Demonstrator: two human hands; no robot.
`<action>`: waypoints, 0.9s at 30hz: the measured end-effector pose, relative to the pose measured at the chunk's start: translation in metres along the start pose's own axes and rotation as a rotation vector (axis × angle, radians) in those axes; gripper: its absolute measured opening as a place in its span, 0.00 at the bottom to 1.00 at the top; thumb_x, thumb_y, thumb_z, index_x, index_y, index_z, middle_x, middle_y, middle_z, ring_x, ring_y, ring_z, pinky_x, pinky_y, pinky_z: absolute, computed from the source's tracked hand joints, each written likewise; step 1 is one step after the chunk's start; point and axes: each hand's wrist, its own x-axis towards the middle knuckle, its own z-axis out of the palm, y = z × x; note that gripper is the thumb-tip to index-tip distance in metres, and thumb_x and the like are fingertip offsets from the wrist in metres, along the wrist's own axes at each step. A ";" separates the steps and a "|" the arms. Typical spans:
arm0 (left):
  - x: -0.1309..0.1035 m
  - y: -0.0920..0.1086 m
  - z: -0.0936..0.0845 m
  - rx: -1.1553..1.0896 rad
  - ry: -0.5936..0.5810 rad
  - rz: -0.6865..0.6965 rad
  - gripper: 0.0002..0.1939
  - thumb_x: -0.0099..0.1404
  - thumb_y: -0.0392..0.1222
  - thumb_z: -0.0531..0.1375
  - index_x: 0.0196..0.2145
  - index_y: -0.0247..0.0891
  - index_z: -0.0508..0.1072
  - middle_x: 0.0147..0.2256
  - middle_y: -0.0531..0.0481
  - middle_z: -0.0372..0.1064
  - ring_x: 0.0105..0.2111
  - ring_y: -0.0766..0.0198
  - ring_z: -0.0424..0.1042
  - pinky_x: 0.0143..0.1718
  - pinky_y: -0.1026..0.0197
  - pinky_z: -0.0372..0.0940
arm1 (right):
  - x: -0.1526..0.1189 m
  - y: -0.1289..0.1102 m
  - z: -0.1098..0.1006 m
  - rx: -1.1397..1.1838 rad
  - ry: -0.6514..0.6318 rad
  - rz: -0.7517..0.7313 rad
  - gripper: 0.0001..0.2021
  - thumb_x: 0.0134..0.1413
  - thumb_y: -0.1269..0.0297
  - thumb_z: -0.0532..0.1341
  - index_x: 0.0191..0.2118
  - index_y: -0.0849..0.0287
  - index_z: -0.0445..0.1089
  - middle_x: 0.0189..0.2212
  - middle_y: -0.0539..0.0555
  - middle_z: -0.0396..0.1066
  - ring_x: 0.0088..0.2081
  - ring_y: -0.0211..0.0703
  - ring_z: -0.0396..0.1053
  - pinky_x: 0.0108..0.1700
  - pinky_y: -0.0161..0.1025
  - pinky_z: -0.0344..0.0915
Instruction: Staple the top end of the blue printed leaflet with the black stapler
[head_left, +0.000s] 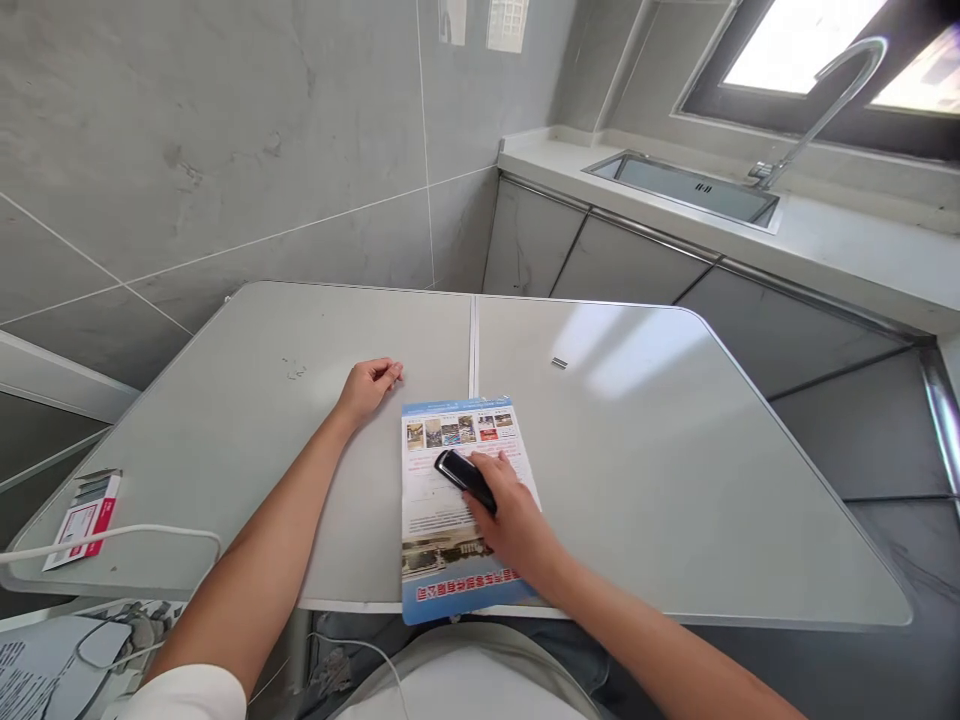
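My right hand (513,515) is wrapped round a black stapler (463,475) with a shiny front end. The stapler lies over a printed sheet or booklet (435,505) with small photos, a blue border and red lettering. My left hand (369,388) rests on the table, up and left of the booklet, with its fingers curled and thumb against them. Whatever the left fingers may hold is too small or hidden to make out. The booklet's lower edge sticks out a little past the table's near edge.
The grey folding table (645,480) has a seam down its middle. Two short staple strips (559,363) lie right of the seam, loose staple-like bits (294,370) at left. A red-white box (86,520) with staple strips sits near a white cable (150,528). Behind stands a sink (690,190).
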 end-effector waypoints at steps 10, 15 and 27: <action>0.001 -0.001 -0.010 0.173 -0.121 0.147 0.19 0.68 0.55 0.60 0.34 0.37 0.81 0.30 0.48 0.76 0.30 0.62 0.68 0.33 0.60 0.62 | 0.023 -0.055 0.052 0.050 -0.035 0.028 0.22 0.64 0.73 0.55 0.62 0.54 0.62 0.57 0.58 0.71 0.60 0.50 0.66 0.72 0.63 0.47; 0.000 -0.010 -0.032 0.400 -0.136 0.318 0.13 0.69 0.50 0.61 0.36 0.41 0.82 0.37 0.46 0.78 0.41 0.56 0.71 0.45 0.55 0.64 | 0.035 -0.065 0.069 0.071 0.001 0.053 0.21 0.64 0.72 0.56 0.61 0.54 0.62 0.56 0.57 0.71 0.59 0.51 0.66 0.72 0.63 0.47; -0.002 -0.012 -0.038 0.291 -0.278 0.290 0.10 0.64 0.50 0.66 0.35 0.43 0.84 0.37 0.48 0.76 0.42 0.57 0.72 0.47 0.55 0.64 | 0.098 0.074 -0.075 -0.223 0.407 0.087 0.11 0.58 0.67 0.58 0.42 0.55 0.77 0.45 0.59 0.75 0.49 0.55 0.70 0.55 0.55 0.67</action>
